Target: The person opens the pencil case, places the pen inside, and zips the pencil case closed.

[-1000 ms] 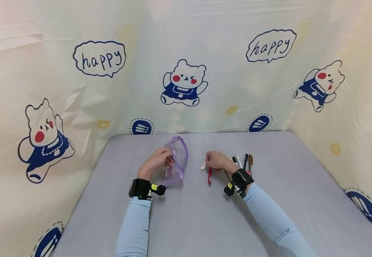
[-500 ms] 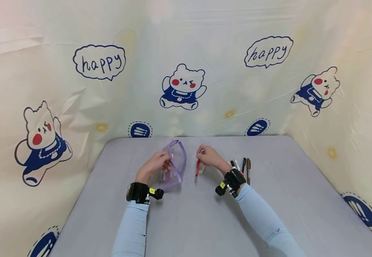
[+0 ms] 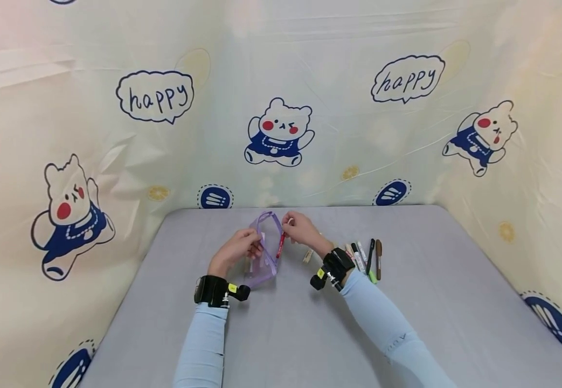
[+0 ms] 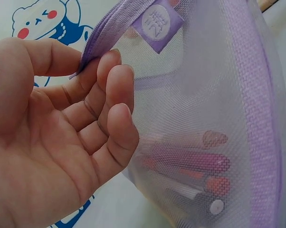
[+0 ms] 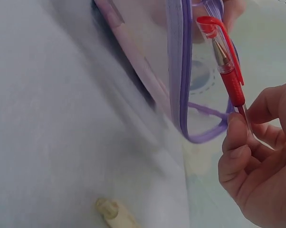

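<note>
My left hand [image 3: 236, 249] pinches the zip edge of a purple mesh pencil case [image 3: 260, 279] between thumb and index finger, its other fingers loosely curled. The case stands with its mouth spread towards the right. Through the mesh [image 4: 204, 104] in the left wrist view, several pens [image 4: 195, 161] lie at the bottom. My right hand [image 3: 302, 229] pinches a clear-capped red gel pen [image 5: 233, 85] near one end. In the head view the red pen [image 3: 281, 246] slants at the case's opening; the right wrist view shows its capped tip near the purple rim [image 5: 181, 71].
A cream-coloured, pen-like item [image 3: 308, 255] lies on the grey table [image 3: 281, 339] below my right hand. Farther right are several pens and markers, among them a brown one [image 3: 379, 258] and a black one [image 3: 370, 256]. A patterned curtain [image 3: 339, 134] hangs behind the table.
My right hand has lifted the red pen and carried it left to the pencil case's mouth. The cream item has stayed on the table. My left hand keeps its grip on the case.
</note>
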`<control>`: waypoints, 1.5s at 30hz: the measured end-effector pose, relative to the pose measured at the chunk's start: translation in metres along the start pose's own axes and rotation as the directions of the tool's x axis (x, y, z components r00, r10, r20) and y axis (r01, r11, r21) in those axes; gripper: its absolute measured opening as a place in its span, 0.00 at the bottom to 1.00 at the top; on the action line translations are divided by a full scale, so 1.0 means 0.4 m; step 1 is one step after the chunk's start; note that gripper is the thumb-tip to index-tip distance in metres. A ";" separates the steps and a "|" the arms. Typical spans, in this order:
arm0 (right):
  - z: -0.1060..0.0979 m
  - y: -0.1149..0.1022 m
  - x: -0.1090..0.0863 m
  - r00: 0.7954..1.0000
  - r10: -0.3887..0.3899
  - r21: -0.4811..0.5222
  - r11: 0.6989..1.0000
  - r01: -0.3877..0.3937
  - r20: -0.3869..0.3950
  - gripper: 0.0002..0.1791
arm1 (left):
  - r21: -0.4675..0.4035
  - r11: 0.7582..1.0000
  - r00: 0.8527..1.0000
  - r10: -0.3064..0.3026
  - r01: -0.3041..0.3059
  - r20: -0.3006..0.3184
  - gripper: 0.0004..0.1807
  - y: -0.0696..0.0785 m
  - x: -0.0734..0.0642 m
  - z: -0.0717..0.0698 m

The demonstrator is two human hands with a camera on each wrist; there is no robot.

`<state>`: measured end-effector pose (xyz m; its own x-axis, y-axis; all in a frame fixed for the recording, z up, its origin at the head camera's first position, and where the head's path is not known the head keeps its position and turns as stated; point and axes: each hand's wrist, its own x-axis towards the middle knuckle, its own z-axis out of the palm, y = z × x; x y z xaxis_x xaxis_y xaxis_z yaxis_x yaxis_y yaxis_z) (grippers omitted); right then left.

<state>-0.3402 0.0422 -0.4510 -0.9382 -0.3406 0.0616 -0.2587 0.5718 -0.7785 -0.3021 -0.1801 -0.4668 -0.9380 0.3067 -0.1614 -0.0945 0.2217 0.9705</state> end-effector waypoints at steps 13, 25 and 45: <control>0.034 -0.019 0.023 0.986 -0.086 -0.055 0.994 0.095 0.142 0.11 | -0.017 1.000 1.000 0.016 -0.016 0.017 0.14 0.014 0.007 0.010; 0.004 -0.027 0.000 0.995 -0.071 -0.055 0.996 0.075 0.068 0.14 | -0.026 1.000 1.000 0.016 -0.016 0.024 0.13 0.014 0.004 0.009; -0.091 0.104 -0.053 0.978 0.193 -0.438 0.888 -0.140 0.079 0.07 | -0.002 1.000 1.000 0.021 -0.021 0.014 0.15 0.002 -0.010 0.002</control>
<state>-0.3396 0.1003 -0.4621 -0.9493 -0.2815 -0.1398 -0.1988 0.8822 -0.4268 -0.2980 -0.1804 -0.4656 -0.9352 0.3238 -0.1435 -0.0757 0.2130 0.9741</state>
